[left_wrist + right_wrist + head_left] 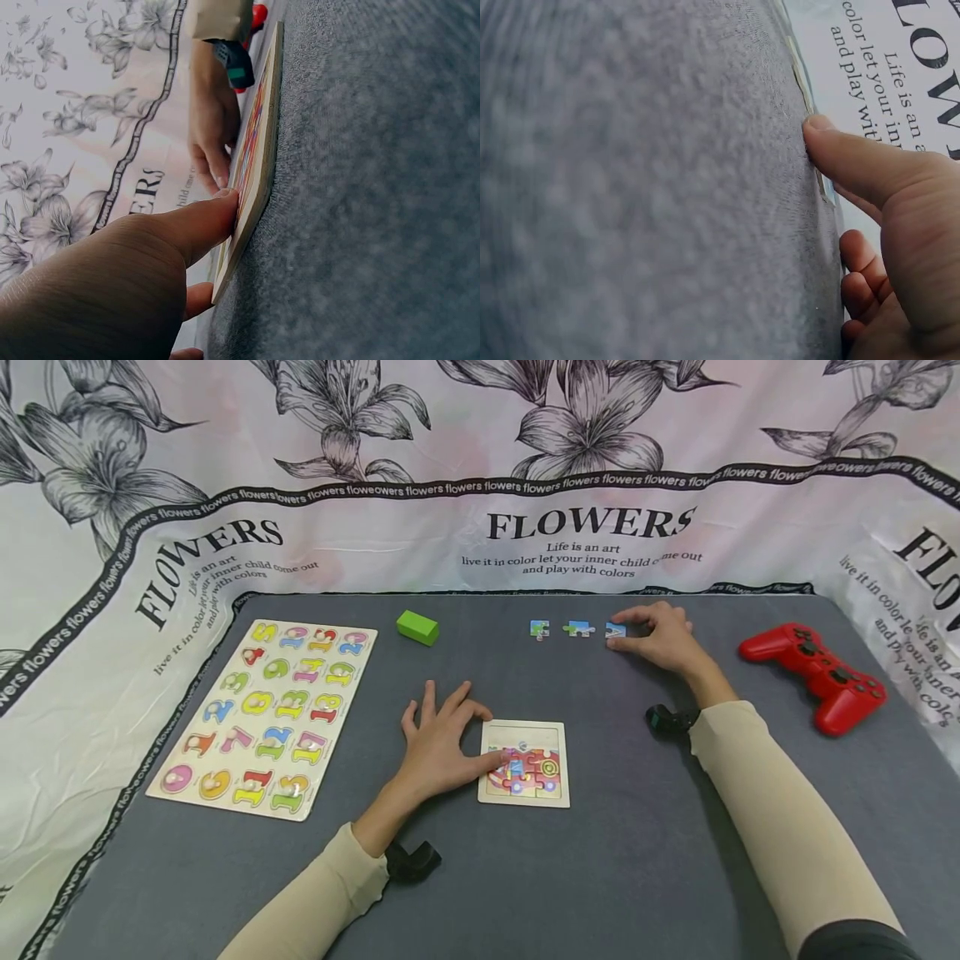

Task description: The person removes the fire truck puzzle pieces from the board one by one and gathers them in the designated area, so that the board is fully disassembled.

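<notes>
A small wooden jigsaw board (522, 805) lies on the grey table, with red and yellow pieces of a vehicle picture in its lower part. My left hand (442, 743) rests at its left side, fingers spread, thumb pressing on the picture and index fingertip at the upper left corner. Farther back, my right hand (660, 637) pinches a blue-and-white puzzle piece (616, 631) between thumb and index finger, at the table surface. In a row to its left lie two loose pieces, one blue and green (578, 629) and another similar one (539, 629).
At the left lies a board of coloured numbers (262, 718). A green block (417, 627) sits near the back edge. A red game controller (813, 677) is to the right of my right hand. A flower-printed cloth (585, 535) hangs behind the table.
</notes>
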{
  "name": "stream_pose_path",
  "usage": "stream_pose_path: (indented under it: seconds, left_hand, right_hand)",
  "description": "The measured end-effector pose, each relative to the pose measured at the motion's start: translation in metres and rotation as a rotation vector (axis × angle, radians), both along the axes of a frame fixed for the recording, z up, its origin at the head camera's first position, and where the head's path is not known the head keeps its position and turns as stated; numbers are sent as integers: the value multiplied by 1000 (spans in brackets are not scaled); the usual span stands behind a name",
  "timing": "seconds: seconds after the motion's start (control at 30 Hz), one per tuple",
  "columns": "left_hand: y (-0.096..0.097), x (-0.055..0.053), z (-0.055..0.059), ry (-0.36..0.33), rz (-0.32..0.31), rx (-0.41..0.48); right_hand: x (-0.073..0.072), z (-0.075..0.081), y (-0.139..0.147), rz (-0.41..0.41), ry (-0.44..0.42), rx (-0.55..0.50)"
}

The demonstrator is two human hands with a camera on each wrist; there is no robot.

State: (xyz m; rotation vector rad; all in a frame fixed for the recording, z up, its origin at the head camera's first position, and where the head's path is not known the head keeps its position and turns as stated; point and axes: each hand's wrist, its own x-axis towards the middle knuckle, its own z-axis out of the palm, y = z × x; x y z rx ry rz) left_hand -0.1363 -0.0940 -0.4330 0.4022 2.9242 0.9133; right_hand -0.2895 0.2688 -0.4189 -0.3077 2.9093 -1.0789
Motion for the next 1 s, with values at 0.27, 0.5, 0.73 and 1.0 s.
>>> stream_pose_path:
  seconds: [0.27, 0.5, 0.73, 1.0]
  left_hand:
    - [1, -1, 0, -3, -10, -7]
    - [1, -1, 0, -4, -13, -7]
    - [1, -1, 0, -1, -11, -5]
    - [0, 0, -1, 18, -5, 1]
  right_hand:
    - [-1, -2, 2, -11, 4, -5]
    - [0, -2, 3, -11, 6, -3]
    - [0, -2, 5, 9, 24, -33]
    - [11, -4, 7, -80, 20, -195]
